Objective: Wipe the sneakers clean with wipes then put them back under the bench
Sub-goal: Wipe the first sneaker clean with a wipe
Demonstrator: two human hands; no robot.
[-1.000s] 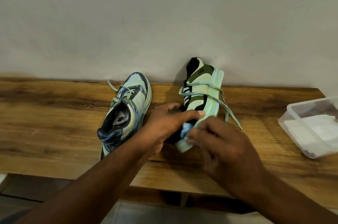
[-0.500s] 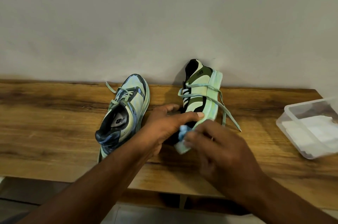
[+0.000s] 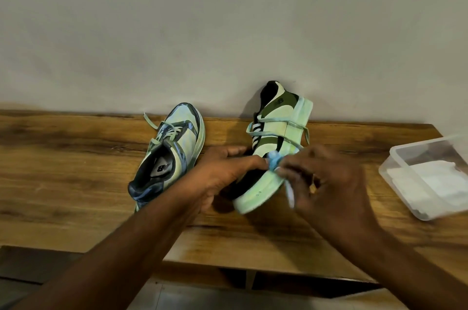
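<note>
Surface (image 3: 76,183) first: a wide wooden plank against a plain wall, lots of bare wood toward 9 o'clock, front edge close at 6. Over at 3 o'clock a clear tub (image 3: 405,155) of white wipes sits near the right end, so not much swing room that side.

Both sneakers are on top near the middle. One sneaker (image 3: 174,147) rests on its sole at about 10 o'clock from the hands. The tipped sneaker (image 3: 278,127) is on its side, sole facing 3 o'clock, heel up against the wall at 12.

Left hand (image 3: 225,170) has fingers laid over its upper, steadying it. Right hand (image 3: 326,183) is curled, pinching a bluish wipe (image 3: 274,161) against the sole edge.

My guess: light shoe, stiff foam sole, soft upper, floppy laces that'll snag. Grab it mid-shoe. Wipe's limp and probably slick.
</note>
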